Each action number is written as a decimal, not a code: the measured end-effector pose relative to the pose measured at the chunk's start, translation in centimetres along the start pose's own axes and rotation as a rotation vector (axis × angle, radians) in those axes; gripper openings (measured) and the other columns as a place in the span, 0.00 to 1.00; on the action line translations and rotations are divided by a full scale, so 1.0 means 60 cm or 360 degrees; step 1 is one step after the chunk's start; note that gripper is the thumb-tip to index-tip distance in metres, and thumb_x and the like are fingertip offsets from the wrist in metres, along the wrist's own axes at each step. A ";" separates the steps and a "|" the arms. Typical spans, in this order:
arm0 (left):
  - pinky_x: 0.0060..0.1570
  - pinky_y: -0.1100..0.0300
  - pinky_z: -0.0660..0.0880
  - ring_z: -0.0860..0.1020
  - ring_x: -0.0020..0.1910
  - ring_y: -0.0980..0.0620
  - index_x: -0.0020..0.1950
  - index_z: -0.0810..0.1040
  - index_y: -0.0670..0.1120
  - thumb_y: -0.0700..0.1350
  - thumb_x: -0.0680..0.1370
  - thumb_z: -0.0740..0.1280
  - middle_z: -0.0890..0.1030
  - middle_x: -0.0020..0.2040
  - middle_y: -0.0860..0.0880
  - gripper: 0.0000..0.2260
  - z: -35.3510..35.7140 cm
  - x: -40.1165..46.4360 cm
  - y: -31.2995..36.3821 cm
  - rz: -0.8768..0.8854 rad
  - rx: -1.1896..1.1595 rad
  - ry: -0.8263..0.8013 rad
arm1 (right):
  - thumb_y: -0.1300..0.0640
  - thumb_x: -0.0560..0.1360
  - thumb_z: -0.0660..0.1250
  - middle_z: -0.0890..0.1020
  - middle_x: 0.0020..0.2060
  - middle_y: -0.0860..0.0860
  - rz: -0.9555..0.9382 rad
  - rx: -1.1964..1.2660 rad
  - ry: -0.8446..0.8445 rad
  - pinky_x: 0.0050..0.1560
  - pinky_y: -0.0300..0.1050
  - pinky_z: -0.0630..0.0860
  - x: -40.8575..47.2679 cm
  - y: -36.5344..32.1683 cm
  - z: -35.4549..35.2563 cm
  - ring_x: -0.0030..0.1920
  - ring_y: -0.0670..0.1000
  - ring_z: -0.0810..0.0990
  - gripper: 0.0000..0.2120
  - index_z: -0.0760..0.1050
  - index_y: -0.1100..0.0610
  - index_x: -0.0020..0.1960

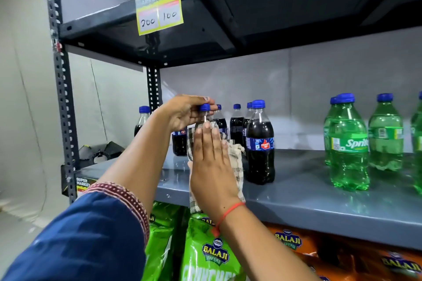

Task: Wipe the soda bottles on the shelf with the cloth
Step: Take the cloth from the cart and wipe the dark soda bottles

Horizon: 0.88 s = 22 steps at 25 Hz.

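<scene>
My left hand [186, 111] pinches the blue cap of a dark cola bottle [204, 114] that stands near the front of the grey shelf [308, 191]. My right hand [211, 162] lies flat against that bottle's body and presses a beige checked cloth [236, 157] onto it, so most of the bottle is hidden. Several more cola bottles [260, 143] with blue caps stand beside and behind it. To the right stand green Sprite bottles [348, 146].
A dark upper shelf [228, 36] with a yellow price tag [159, 7] hangs overhead. A perforated steel upright [59, 79] rises at the left. Green and orange wafer bags [205, 251] fill the shelf below. A black object [100, 150] lies at the shelf's left end.
</scene>
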State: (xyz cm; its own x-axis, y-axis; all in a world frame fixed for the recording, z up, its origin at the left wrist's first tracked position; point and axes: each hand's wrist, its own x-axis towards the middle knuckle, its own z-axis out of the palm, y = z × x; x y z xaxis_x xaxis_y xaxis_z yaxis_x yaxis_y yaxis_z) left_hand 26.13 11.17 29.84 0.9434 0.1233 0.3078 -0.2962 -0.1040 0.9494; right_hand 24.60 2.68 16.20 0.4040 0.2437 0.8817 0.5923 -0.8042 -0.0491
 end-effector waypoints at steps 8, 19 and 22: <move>0.48 0.61 0.78 0.82 0.42 0.51 0.48 0.79 0.39 0.40 0.76 0.62 0.85 0.38 0.46 0.08 -0.007 0.017 -0.005 -0.0019 0.0027 -0.0030 | 0.64 0.66 0.46 0.76 0.64 0.60 -0.0198 -0.0083 -0.0090 0.62 0.55 0.71 0.027 0.008 0.000 0.65 0.59 0.73 0.30 0.73 0.64 0.63; 0.41 0.64 0.80 0.83 0.35 0.53 0.47 0.78 0.38 0.40 0.76 0.62 0.85 0.34 0.47 0.07 -0.004 0.021 -0.006 0.0024 0.0004 -0.0048 | 0.66 0.68 0.55 0.80 0.53 0.58 -0.0327 0.0003 0.0159 0.51 0.51 0.70 0.029 0.024 -0.034 0.56 0.58 0.74 0.14 0.78 0.59 0.45; 0.36 0.66 0.80 0.83 0.33 0.54 0.48 0.77 0.37 0.40 0.77 0.62 0.85 0.32 0.48 0.07 -0.002 0.017 -0.004 0.0030 0.0023 -0.0050 | 0.64 0.67 0.54 0.82 0.54 0.58 -0.0334 -0.0014 0.0061 0.53 0.50 0.77 0.016 0.021 -0.025 0.55 0.59 0.80 0.20 0.79 0.60 0.53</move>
State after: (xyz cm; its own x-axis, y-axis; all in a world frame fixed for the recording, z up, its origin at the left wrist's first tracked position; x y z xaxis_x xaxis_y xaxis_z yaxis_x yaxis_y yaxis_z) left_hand 27.18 11.44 29.93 0.9420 0.0899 0.3235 -0.3122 -0.1201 0.9424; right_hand 24.68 1.09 17.69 0.2452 0.3857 0.8894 0.6545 -0.7427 0.1417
